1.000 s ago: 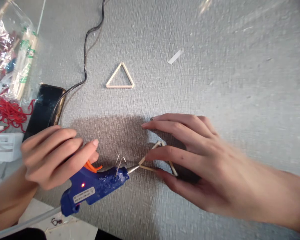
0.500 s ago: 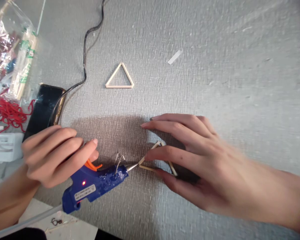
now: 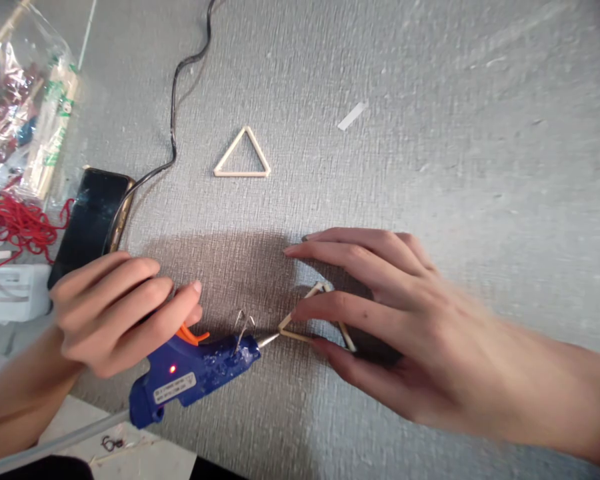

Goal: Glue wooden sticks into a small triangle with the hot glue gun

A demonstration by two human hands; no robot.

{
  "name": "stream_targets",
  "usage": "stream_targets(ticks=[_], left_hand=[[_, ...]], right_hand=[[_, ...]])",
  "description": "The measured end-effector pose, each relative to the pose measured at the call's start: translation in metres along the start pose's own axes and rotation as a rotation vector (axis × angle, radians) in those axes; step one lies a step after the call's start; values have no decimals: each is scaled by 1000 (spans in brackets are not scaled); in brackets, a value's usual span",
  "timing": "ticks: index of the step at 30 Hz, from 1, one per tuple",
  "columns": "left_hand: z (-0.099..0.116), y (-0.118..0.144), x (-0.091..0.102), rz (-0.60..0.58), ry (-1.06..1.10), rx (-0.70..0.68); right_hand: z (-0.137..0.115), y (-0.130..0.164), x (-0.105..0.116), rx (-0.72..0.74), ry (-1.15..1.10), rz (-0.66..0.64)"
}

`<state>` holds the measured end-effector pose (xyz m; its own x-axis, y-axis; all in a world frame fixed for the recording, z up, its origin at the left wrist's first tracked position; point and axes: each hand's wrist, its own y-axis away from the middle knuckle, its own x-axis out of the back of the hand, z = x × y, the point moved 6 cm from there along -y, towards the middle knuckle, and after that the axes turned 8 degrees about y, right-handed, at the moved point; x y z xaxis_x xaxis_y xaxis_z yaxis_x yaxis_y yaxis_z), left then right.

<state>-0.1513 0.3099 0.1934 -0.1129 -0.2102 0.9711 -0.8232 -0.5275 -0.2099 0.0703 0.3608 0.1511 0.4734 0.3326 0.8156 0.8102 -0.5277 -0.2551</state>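
Note:
My left hand point(image 3: 125, 310) is wrapped round the handle of a blue hot glue gun point(image 3: 195, 375) with an orange trigger. A red light glows on its side, and a glue stick point(image 3: 87, 430) sticks out of its back end. Its metal nozzle meets the left corner of a small triangle of wooden sticks point(image 3: 295, 336). My right hand point(image 3: 405, 320) pinches this triangle between thumb and index finger, covering part of it; the other fingers stretch out over the table. Farther off, a second wooden triangle point(image 3: 243, 174) lies flat.
A black phone point(image 3: 90, 217) lies at left, with the black cord point(image 3: 173, 113) running over it. Beyond are red yarn point(image 3: 15, 223), a white box-like thing point(image 3: 15, 293) and clear plastic bags of sticks point(image 3: 50, 127). A white strip point(image 3: 353, 116) rests on the grey table point(image 3: 455, 133).
The whole view has shifted slightly, with things sitting a little farther right. Both hands keep their holds, and the nozzle stays at the triangle's left corner.

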Motion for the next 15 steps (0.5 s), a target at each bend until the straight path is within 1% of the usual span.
stream_targets(ticks=[6, 9, 15], left_hand=[[1, 2, 0, 9, -10, -14], [1, 3, 1, 39, -3, -36], [-1, 0, 1, 45, -5, -15]], right_hand=[[0, 0, 0, -1, 1, -11], [0, 0, 0, 4, -4, -14], [1, 1, -1, -2, -2, -14]])
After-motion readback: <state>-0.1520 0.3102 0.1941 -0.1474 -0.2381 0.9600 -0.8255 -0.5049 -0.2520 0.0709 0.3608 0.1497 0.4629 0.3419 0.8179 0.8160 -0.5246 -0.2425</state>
